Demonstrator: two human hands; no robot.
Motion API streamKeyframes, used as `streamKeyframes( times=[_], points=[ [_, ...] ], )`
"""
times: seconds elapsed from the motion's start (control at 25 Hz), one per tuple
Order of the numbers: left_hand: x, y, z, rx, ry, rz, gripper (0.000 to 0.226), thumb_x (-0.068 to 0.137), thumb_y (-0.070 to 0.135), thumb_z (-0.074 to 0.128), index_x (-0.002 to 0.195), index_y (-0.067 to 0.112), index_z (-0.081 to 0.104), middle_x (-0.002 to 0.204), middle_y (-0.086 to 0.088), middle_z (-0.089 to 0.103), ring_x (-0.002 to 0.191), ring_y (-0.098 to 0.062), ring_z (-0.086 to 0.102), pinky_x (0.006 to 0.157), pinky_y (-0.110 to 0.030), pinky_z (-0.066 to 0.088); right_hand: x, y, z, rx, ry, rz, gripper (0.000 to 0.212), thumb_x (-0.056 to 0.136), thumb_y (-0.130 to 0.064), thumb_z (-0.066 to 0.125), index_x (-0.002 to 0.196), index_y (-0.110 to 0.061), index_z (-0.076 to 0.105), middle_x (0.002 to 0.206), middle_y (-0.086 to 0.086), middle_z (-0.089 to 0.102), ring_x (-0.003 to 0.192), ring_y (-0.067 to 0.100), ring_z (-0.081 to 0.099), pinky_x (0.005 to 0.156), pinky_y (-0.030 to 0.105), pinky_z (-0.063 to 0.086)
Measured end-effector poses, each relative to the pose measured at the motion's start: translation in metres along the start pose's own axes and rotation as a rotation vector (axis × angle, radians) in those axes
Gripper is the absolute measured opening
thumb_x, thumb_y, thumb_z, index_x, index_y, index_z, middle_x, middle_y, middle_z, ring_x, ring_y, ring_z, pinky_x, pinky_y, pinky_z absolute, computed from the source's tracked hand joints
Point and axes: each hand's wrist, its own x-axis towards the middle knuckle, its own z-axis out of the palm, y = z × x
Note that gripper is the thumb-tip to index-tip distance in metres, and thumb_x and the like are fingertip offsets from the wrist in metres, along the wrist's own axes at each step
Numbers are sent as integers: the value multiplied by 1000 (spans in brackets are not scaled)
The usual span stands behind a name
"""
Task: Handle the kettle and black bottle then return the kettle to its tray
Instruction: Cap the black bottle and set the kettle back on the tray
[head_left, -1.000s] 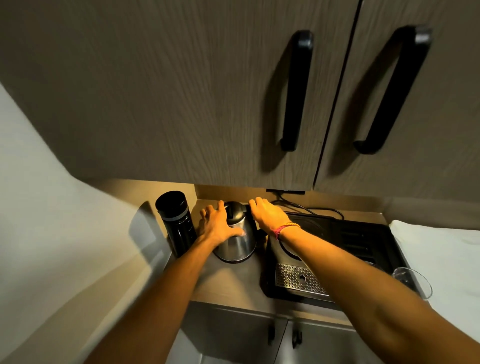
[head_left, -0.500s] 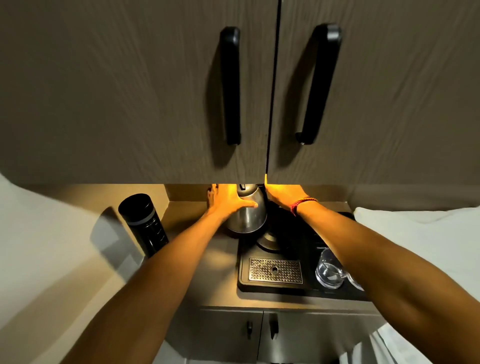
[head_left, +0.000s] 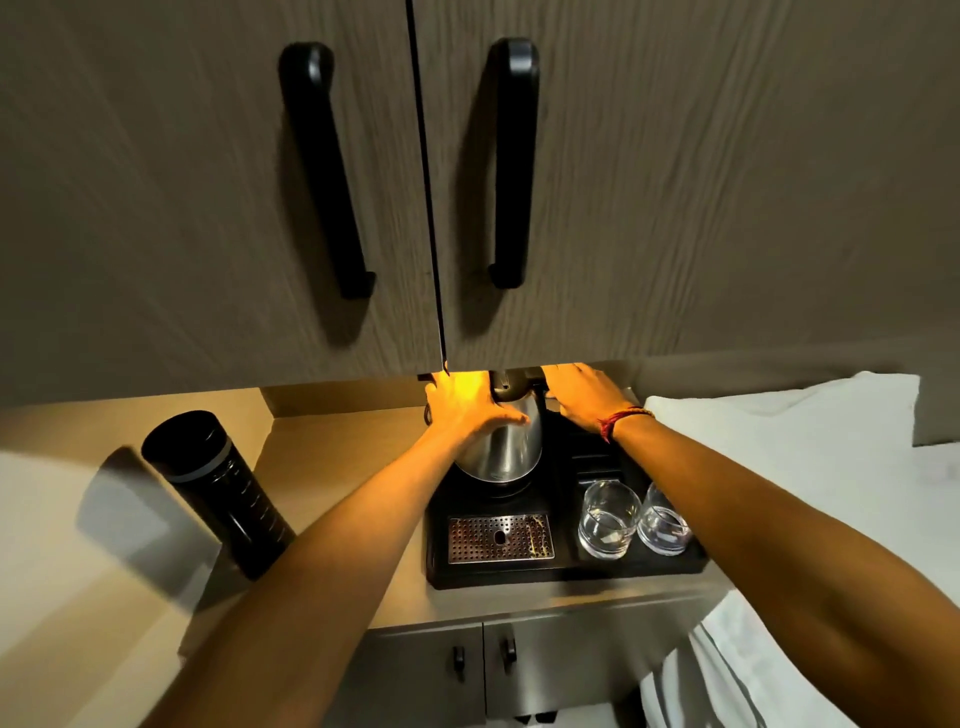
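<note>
— Kettle (head_left: 501, 447) back yet?
— Seems seated on the black tray (head_left: 519, 574). Left hand (head_left: 465, 405) fingers wrap its body; right hand (head_left: 584, 397) fingers curl at the handle. Letting go looks next.
— The black bottle (head_left: 218, 486)?
— On the counter (head_left: 337, 467), well left.

— What does the desk (head_left: 332, 467) carry?
— At centre left of the frame, a black bottle (head_left: 218, 491) standing on its bare top. Right of centre, well apart from it, a black tray (head_left: 566, 569) reaching the front edge.
— Anything else directly on it?
— Not that I can tell.
</note>
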Motion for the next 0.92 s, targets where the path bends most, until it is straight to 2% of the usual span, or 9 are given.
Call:
streamKeyframes(
  times=[0.12, 0.28, 0.4, 0.52, 0.64, 0.72, 0.92],
  points=[
    [-4, 5, 2, 69, -6, -17, 100, 53, 81, 73, 126, 16, 53, 128, -17, 57, 121, -41, 45, 92, -50, 43, -8, 8, 10, -15, -13, -30, 35, 90, -9, 57, 124, -10, 48, 123, 13, 55, 116, 32, 55, 88, 45, 52],
    [-10, -10, 0, 26, -42, -42, 110, 54, 82, 72, 139, 18, 44, 136, -18, 49, 126, -40, 43, 100, -56, 40, -4, -1, 17, 37, 48, -59, 35, 91, -15, 56, 124, -11, 47, 123, 12, 53, 116, 31, 54, 88, 45, 52],
    [-15, -13, 0, 4, -28, -6, 111, 58, 79, 72, 144, 18, 37, 140, -13, 48, 129, -37, 42, 102, -59, 39, -8, 5, 29, 140, 60, 28, 50, 91, -21, 57, 137, -14, 39, 133, 10, 49, 125, 30, 50, 96, 45, 49],
    [-22, -14, 7, -18, 10, 39, 114, 62, 78, 70, 146, 12, 31, 144, -10, 46, 135, -33, 39, 106, -60, 34, -30, 24, 55, 206, -85, 185, 72, 86, -16, 56, 150, -22, 23, 156, 10, 28, 148, 26, 23, 118, 45, 29],
    [-29, -19, 13, 20, -10, 66, 131, 63, 83, 64, 156, 9, 10, 164, -10, 16, 151, -31, 9, 115, -68, 9, -22, 18, 53, 209, 65, 73, 94, 73, -6, 50, 154, -13, 2, 164, 9, 2, 152, 24, -3, 122, 36, 2],
    [-31, -18, 16, 49, -18, 56, 136, 62, 86, 61, 157, 9, 0, 166, -9, 2, 152, -28, -4, 115, -69, 1, -17, 8, 45, 180, 90, 8, 98, 68, -4, 49, 154, -10, 1, 164, 10, 2, 152, 23, -5, 123, 38, -1],
    [-32, -13, 17, 55, -42, 3, 138, 62, 84, 63, 157, 10, -5, 167, -8, -4, 152, -26, -9, 115, -69, 0, -25, 10, 56, 145, 119, -18, 108, 61, -3, 55, 154, -8, -1, 164, 11, 3, 151, 22, -5, 122, 38, -3]
  ],
)
